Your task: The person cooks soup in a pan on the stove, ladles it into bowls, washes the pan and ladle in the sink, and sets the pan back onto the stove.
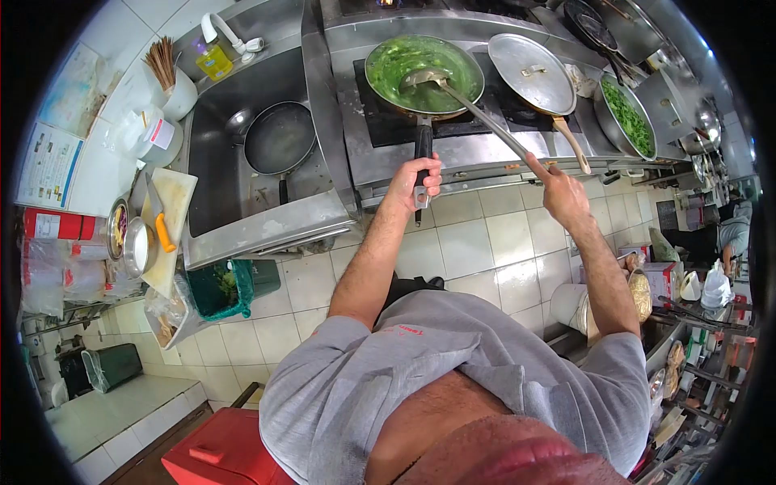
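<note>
A frying pan (425, 113) of bright green sauce (388, 69) sits on the stove. My left hand (414, 179) is closed round its black handle. In my right hand (560, 194) is the long metal handle of a ladle (485, 117), whose bowl rests in the sauce near the middle of the pan. Just right of this pan stands another one covered by a metal lid (531, 73), its light-coloured handle (572, 145) pointing toward me, close to my right hand.
A metal bowl of chopped greens (626, 120) stands at the right of the stove. Left is a sink (218, 170) holding a dark pan (280, 139). Beyond it, an orange-handled knife (164, 230) lies on a cutting board (176, 194). Below is a green-lined bin (218, 291). Another person (731, 234) is far right.
</note>
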Motion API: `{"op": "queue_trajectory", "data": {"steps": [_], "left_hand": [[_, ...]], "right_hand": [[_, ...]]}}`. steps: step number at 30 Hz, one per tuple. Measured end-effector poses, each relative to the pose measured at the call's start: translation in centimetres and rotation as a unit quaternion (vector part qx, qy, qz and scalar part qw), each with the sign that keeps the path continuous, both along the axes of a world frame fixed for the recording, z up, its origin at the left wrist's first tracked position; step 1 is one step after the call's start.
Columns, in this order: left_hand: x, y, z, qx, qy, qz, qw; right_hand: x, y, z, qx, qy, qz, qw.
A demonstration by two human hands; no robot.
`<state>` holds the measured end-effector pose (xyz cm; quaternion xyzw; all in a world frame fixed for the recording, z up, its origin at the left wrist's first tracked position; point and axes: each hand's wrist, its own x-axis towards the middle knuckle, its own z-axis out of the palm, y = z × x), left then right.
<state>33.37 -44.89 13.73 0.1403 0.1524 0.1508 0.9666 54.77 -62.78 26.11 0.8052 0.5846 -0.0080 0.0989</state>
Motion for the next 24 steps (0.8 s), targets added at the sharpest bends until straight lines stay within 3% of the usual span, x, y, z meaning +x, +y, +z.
{"op": "queue_trajectory", "data": {"steps": [14, 21, 24], "left_hand": [[1.3, -0.7, -0.4, -0.016, -0.004, 0.025, 1.000], [1.2, -0.3, -0.8, -0.002, -0.029, 0.011, 1.000], [2.0, -0.4, -0.1, -0.034, 0.021, 0.056, 0.998]], "right_hand": [[1.8, 0.7, -5.1, 0.061, 0.039, -0.011, 0.997], [2.6, -0.1, -3.7, 0.178, 0.089, 0.012, 0.980], [3.3, 1.4, -3.1, 0.157, 0.084, -0.010, 0.984]]}}
